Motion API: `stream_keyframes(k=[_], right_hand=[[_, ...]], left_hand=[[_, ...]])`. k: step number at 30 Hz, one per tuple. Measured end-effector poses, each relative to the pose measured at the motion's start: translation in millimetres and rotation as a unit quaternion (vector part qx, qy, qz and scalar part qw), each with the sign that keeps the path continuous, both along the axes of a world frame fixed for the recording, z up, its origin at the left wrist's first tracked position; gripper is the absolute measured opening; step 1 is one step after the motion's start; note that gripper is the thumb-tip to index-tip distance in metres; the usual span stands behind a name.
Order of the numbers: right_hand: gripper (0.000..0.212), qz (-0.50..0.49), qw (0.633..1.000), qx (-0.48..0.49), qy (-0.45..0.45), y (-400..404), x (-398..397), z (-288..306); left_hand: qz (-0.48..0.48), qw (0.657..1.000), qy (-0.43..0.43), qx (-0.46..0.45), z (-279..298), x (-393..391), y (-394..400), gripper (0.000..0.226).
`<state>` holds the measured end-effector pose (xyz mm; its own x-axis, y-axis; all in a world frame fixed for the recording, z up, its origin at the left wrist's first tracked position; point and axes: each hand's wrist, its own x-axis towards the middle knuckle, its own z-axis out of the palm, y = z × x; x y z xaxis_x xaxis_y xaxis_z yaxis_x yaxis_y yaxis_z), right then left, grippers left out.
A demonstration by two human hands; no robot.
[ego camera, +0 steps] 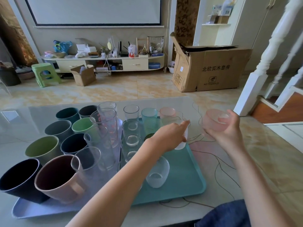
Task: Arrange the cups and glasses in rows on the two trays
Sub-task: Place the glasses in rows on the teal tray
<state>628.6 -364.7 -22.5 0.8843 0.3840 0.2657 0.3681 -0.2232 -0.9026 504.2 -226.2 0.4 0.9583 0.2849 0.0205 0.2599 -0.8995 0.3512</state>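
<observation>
A teal tray on the right holds clear glasses, a frosted teal cup, a frosted pink cup and a frosted white glass. My left hand grips a frosted white glass that stands on this tray. Beyond the tray's right edge, my right hand holds a frosted pink cup up above the table. A lavender tray on the left carries several coloured mugs and tall clear glasses in rows.
Both trays lie on a glass-topped table with a line pattern. My knee in blue jeans is at the near edge. Beyond the table are tiled floor, a large cardboard box, a green stool and a TV cabinet.
</observation>
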Motion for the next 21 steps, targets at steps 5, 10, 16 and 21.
stream_keyframes(k=[5,10,16,21], right_hand=[[0.083,0.003,1.000,-0.023,0.014,-3,-2,-3],[0.082,0.036,0.999,-0.036,0.006,4,-10,0],[0.084,0.087,0.988,-0.124,0.015,1,-10,0],[0.082,0.121,0.971,-0.198,0.062,-4,-12,1]], left_hand=[[-0.021,0.999,0.035,0.031,-24,-5,-10,0.058],[-0.021,0.999,0.032,0.025,-28,-4,-8,0.054],[0.002,0.999,0.048,-0.001,-37,-5,-1,0.075],[0.026,0.995,0.029,-0.092,-40,-7,5,0.065]])
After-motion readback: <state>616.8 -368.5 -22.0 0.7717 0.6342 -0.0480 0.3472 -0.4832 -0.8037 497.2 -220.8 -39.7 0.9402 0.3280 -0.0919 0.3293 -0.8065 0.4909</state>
